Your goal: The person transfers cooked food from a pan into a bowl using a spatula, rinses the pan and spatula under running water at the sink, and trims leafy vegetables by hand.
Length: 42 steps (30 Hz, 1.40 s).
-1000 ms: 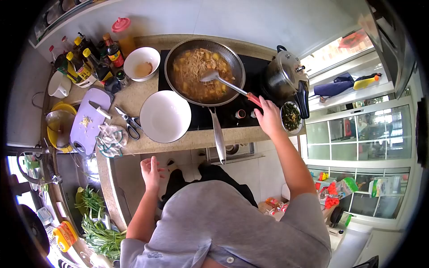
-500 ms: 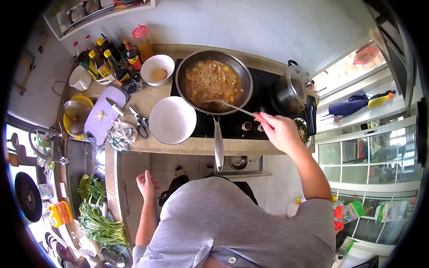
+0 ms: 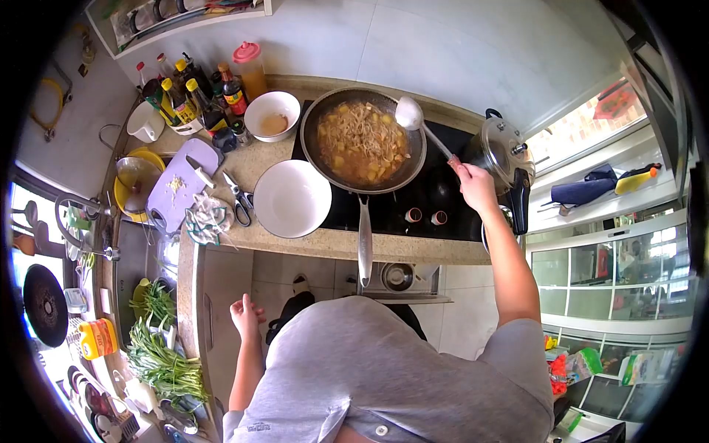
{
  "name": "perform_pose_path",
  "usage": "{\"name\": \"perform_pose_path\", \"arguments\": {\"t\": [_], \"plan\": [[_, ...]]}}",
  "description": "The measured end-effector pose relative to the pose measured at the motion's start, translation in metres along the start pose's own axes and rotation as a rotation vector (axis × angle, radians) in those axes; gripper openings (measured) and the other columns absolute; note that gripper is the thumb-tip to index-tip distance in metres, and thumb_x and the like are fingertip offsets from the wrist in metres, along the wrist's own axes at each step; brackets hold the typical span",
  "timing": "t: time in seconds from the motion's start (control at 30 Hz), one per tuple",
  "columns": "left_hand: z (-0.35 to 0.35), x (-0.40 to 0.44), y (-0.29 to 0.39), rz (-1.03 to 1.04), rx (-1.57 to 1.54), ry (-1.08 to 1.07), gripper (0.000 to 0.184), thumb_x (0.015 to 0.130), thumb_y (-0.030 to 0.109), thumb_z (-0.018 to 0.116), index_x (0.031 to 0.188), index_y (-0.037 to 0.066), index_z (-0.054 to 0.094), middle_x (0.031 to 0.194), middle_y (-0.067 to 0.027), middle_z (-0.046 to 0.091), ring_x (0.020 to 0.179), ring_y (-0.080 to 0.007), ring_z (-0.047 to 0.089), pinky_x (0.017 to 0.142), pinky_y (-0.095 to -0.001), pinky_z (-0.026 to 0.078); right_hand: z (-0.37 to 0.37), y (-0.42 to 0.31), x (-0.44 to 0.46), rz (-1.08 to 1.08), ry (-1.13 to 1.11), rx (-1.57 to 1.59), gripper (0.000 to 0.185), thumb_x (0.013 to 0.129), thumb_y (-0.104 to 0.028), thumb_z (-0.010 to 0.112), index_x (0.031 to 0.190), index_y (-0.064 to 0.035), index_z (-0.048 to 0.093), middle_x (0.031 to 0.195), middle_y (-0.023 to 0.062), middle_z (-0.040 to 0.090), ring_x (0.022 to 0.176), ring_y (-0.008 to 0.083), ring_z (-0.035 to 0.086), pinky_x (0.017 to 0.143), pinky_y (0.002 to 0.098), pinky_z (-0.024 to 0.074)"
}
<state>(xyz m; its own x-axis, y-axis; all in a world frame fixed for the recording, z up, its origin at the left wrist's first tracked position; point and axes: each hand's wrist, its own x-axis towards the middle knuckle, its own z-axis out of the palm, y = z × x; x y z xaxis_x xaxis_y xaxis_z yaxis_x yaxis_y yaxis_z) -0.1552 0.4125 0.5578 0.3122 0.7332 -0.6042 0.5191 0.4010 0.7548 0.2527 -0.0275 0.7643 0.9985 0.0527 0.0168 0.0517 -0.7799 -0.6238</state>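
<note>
My right hand [image 3: 476, 186] is wrapped round the red handle of a metal spatula [image 3: 436, 139], whose pale head hangs over the right rim of the wok. Noodle-like strips and yellow chunks in brown sauce [image 3: 362, 144] fill the wok [image 3: 419, 159] on the black stove. The wok's long handle [image 3: 365, 244] points toward my body. Below the counter's front edge, at my left side, is my left hand [image 3: 247, 317], empty, with its fingers loosely apart. An empty white bowl [image 3: 292, 199] stands left of the wok.
A smaller bowl [image 3: 272, 117] and sauce bottles [image 3: 193, 103] stand at the back left. Scissors [image 3: 239, 199], a cloth [image 3: 209, 219] and a purple cutting board [image 3: 181, 181] with a knife lie nearer. A pressure cooker [image 3: 502, 151] stands right; green vegetables [image 3: 166, 362] lie lower left.
My right hand has lifted the spatula out of the food and up to the wok's right rim. The camera view has shifted slightly. My left hand stays low and empty.
</note>
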Motion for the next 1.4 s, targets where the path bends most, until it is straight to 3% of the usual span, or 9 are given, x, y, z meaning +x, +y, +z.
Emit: {"name": "perform_pose_path", "arguments": {"t": [0.1, 0.2, 0.3, 0.4, 0.53, 0.67, 0.83, 1.03, 1.4], "plan": [[0.001, -0.005, 0.005, -0.022, -0.015, -0.003, 0.044, 0.094, 0.044, 0.064, 0.11, 0.007, 0.047, 0.084, -0.0059, 0.056, 0.058, -0.0138, 0.059, 0.043, -0.0292, 0.048, 0.015, 0.0, 0.007, 0.357, -0.28, 0.316, 0.036, 0.098, -0.035, 0.059, 0.086, -0.0023, 0.066, 0.06, 0.006, 0.058, 0.044, 0.0118, 0.05, 0.04, 0.029, 0.0355], [0.001, -0.004, 0.009, -0.037, -0.023, -0.004, 0.044, 0.094, 0.044, 0.064, 0.11, 0.007, 0.047, 0.084, -0.006, 0.056, 0.058, -0.0137, 0.059, 0.043, -0.0289, 0.048, 0.031, -0.012, 0.003, 0.478, -0.434, 0.582, 0.028, 0.1, -0.031, 0.056, 0.092, -0.0041, 0.061, 0.065, 0.0039, 0.053, 0.042, 0.0079, 0.038, 0.038, 0.0242, 0.0265], [-0.001, -0.002, 0.011, -0.042, -0.042, -0.029, 0.041, 0.095, 0.04, 0.064, 0.11, 0.007, 0.045, 0.088, -0.0066, 0.056, 0.057, -0.0141, 0.06, 0.041, -0.027, 0.047, 0.039, -0.028, -0.01, 0.481, -0.482, 0.633, 0.03, 0.099, -0.031, 0.058, 0.091, -0.003, 0.063, 0.064, 0.0033, 0.053, 0.043, 0.0076, 0.039, 0.039, 0.0232, 0.0278], [-0.002, 0.0, 0.01, -0.05, -0.023, -0.026, 0.041, 0.096, 0.04, 0.063, 0.11, 0.006, 0.045, 0.088, -0.0065, 0.056, 0.057, -0.0142, 0.06, 0.042, -0.027, 0.047, 0.035, -0.057, -0.038, 0.289, -0.432, 0.37, 0.04, 0.098, -0.036, 0.061, 0.079, -0.0019, 0.067, 0.058, -0.0002, 0.054, 0.046, 0.008, 0.046, 0.041, 0.026, 0.0315], [-0.004, 0.003, 0.007, -0.054, -0.016, -0.023, 0.041, 0.096, 0.04, 0.063, 0.11, 0.006, 0.045, 0.088, -0.0068, 0.056, 0.057, -0.0143, 0.06, 0.042, -0.027, 0.047, 0.022, -0.081, -0.08, -0.178, -0.2, -0.025, 0.027, 0.095, -0.024, 0.063, 0.107, -0.0017, 0.072, 0.069, 0.0188, 0.064, 0.056, 0.029, 0.062, 0.052, 0.0354, 0.0463], [-0.005, 0.007, 0.003, -0.056, -0.026, -0.008, 0.044, 0.095, 0.043, 0.063, 0.111, 0.006, 0.046, 0.085, -0.0072, 0.057, 0.056, -0.0154, 0.06, 0.042, -0.0299, 0.048, -0.006, -0.089, -0.108, -0.622, 0.079, -0.322, 0.024, 0.085, -0.016, 0.071, 0.107, -0.007, 0.072, 0.066, 0.012, 0.06, 0.057, 0.0307, 0.062, 0.051, 0.0398, 0.0492], [-0.009, 0.01, -0.002, -0.051, -0.043, -0.009, 0.044, 0.095, 0.043, 0.063, 0.112, 0.006, 0.045, 0.086, -0.0081, 0.057, 0.056, -0.0161, 0.06, 0.042, -0.0303, 0.048, -0.054, -0.128, -0.126, -0.644, 0.031, -0.593, 0.029, 0.082, -0.019, 0.073, 0.109, -0.0084, 0.071, 0.069, 0.01, 0.056, 0.057, 0.0286, 0.061, 0.051, 0.0406, 0.0493], [-0.014, 0.008, -0.009, -0.07, -0.065, 0.018, 0.045, 0.095, 0.042, 0.064, 0.112, 0.006, 0.045, 0.086, -0.0083, 0.057, 0.057, -0.0158, 0.061, 0.041, -0.0291, 0.048, -0.018, -0.106, -0.094, -0.646, 0.099, -0.715, 0.028, 0.083, -0.022, 0.071, 0.108, -0.0093, 0.072, 0.069, 0.0099, 0.057, 0.056, 0.0285, 0.062, 0.05, 0.0393, 0.0501], [-0.027, 0.01, -0.028, -0.078, -0.115, 0.051, 0.044, 0.094, 0.04, 0.065, 0.109, 0.005, 0.043, 0.085, -0.0084, 0.057, 0.053, -0.0151, 0.06, 0.038, -0.0277, 0.048, 0.031, -0.089, -0.046, -0.47, 0.331, -0.408, 0.026, 0.087, -0.023, 0.068, 0.108, -0.0075, 0.072, 0.071, 0.0163, 0.064, 0.065, 0.0371, 0.064, 0.059, 0.0459, 0.0524]]}}
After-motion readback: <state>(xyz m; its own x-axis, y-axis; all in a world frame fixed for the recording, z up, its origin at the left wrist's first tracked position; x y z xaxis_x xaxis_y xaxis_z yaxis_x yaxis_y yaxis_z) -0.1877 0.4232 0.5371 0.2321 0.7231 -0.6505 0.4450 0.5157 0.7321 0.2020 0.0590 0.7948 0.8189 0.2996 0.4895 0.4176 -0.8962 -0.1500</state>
